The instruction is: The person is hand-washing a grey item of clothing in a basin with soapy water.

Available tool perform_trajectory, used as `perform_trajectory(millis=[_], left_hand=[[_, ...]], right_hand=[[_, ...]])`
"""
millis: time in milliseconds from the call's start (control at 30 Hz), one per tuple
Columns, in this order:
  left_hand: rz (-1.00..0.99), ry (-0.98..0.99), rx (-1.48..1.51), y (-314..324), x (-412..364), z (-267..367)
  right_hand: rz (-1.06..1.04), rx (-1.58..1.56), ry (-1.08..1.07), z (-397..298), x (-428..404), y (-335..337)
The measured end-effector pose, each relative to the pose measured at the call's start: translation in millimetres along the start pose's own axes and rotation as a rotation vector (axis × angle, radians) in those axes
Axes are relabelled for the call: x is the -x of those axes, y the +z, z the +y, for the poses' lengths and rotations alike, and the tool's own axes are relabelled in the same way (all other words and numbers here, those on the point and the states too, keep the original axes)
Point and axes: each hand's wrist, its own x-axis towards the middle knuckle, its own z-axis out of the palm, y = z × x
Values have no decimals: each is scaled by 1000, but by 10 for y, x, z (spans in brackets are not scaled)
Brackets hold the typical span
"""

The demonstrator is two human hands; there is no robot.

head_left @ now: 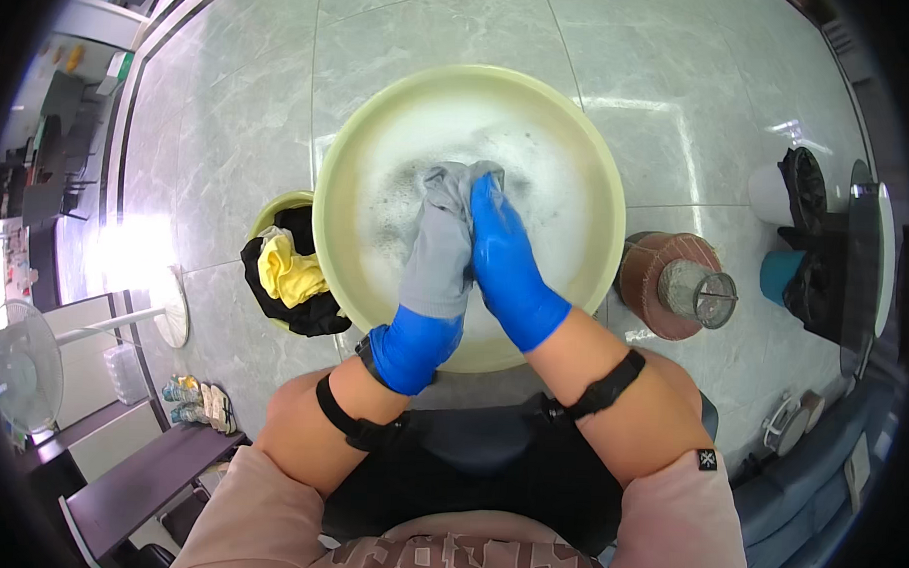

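A grey sock [439,253] is drawn over my left hand [420,349], its cuff at the wrist. Only the lower part of the blue glove shows there; my left fingers are hidden inside the fabric. My right hand [504,252], also in a blue glove, presses its palm side against the sock, fingers close together. Bunched cloth stands out beyond the fingertips. Both hands are over a large pale yellow-green basin [605,222]. White suds [381,236] cover much of the water, with darker patches around the sock.
Left of the basin, a small green tub [271,206] holds a yellow cloth [290,271] and black fabric [303,322]. A brown stool-like object [638,279] with a glass jar [687,285] stands at right. Farther out are a standing fan [27,367] and lined bins [781,277].
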Motion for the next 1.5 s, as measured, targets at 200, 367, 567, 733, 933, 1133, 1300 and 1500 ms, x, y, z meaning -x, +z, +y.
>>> perform_trajectory(millis=[200,367,567,733,933,1133,1300,1500], left_hand=[[-18,-73,497,-133,-7,261],[17,-56,252,49,59,-124],[133,-109,494,-10,-71,170],[145,-264,670,-218,-131,242],[-38,24,113,-695,-224,399],[-5,911,-1388,-939,6,469],[-175,453,-772,-1079,433,301],[-324,473,-755,-1106,-42,467]], right_hand=[[-121,403,-179,-49,599,266],[-2,-139,-219,-144,7,123],[59,722,-581,48,320,144],[-126,1031,-619,-237,240,67],[-146,742,-507,-393,-60,-334],[-215,1208,-651,-105,-230,-294],[-271,226,-79,102,-663,-316],[-437,843,-147,-630,-429,-112]])
